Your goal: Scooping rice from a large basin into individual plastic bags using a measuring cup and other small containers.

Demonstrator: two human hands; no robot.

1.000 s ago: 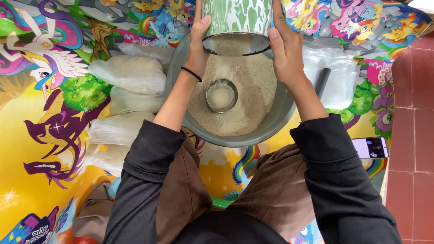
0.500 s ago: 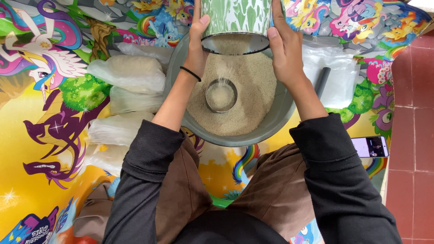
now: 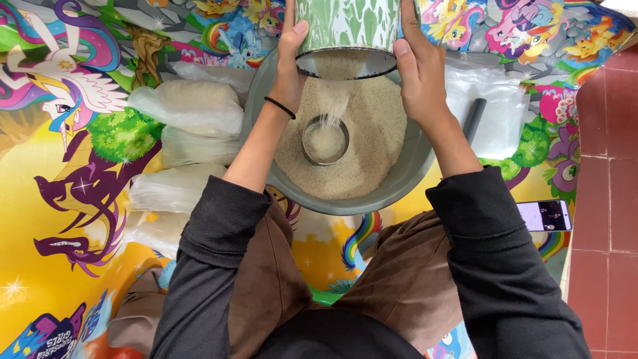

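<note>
Pouring has begun: grain now streams from one green-and-white enamel pot (image 3: pixel 347 30), tilted over one small metal cup (image 3: pixel 325 140) half-buried in one wide grey basin (image 3: pixel 405 176) of grain, so the cup is filling. Left hand (image 3: pixel 289 63) and right hand (image 3: pixel 419 73) clasp the pot's sides, fingers wrapped closed. Four filled clear bags (image 3: pixel 189 106) lie along the mat's (image 3: pixel 40 266) left edge.

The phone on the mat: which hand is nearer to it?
Right. The right hand grips the green mug's side facing the phone; the left hand holds the mug's far side, farther away.
</note>
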